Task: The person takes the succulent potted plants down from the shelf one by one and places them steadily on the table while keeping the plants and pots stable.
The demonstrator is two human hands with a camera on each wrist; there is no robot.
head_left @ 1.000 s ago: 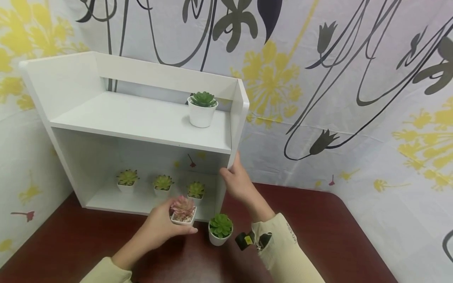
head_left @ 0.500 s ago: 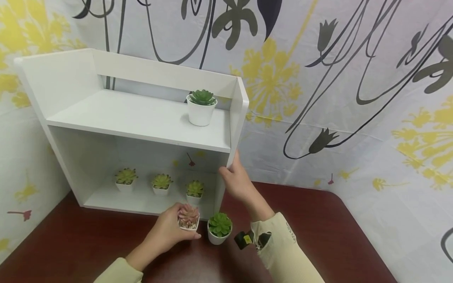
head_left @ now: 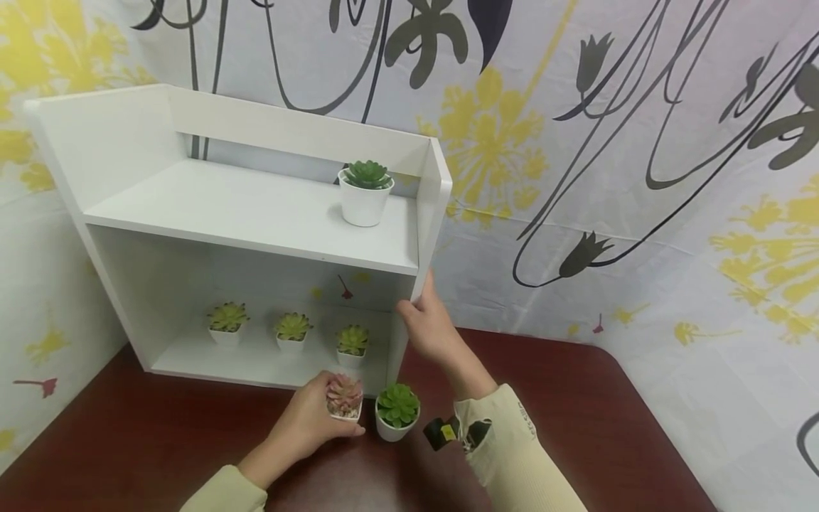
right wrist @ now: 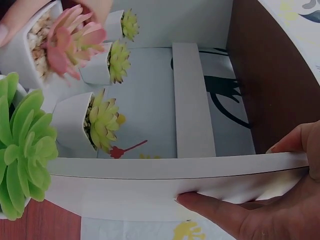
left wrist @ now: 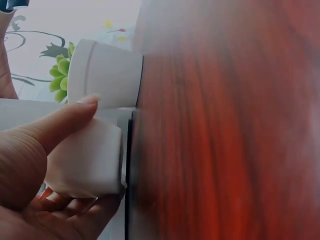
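In the head view my left hand (head_left: 307, 421) holds a small potted pink succulent (head_left: 344, 395) by its square white pot, in front of the lower shelf. The left wrist view shows the pot (left wrist: 90, 157) between thumb and fingers, just above the dark red table. Right beside it stands a bright green succulent (head_left: 397, 411) in a round white pot on the table. My right hand (head_left: 431, 327) grips the right side panel (right wrist: 150, 172) of the white two-tier shelf unit (head_left: 256, 231), thumb on one face and fingers on the other.
Three yellow-green succulents, at left (head_left: 227, 323), middle (head_left: 292, 332) and right (head_left: 352, 345), stand in a row on the lower shelf. A dark green succulent (head_left: 365, 195) sits at the right of the upper shelf. Patterned fabric (head_left: 499, 284) hangs behind the table (head_left: 563, 405).
My left hand has carried the pink succulent a little right and down, closer to the bright green one, and the pot has turned. My right hand keeps its grip on the panel.
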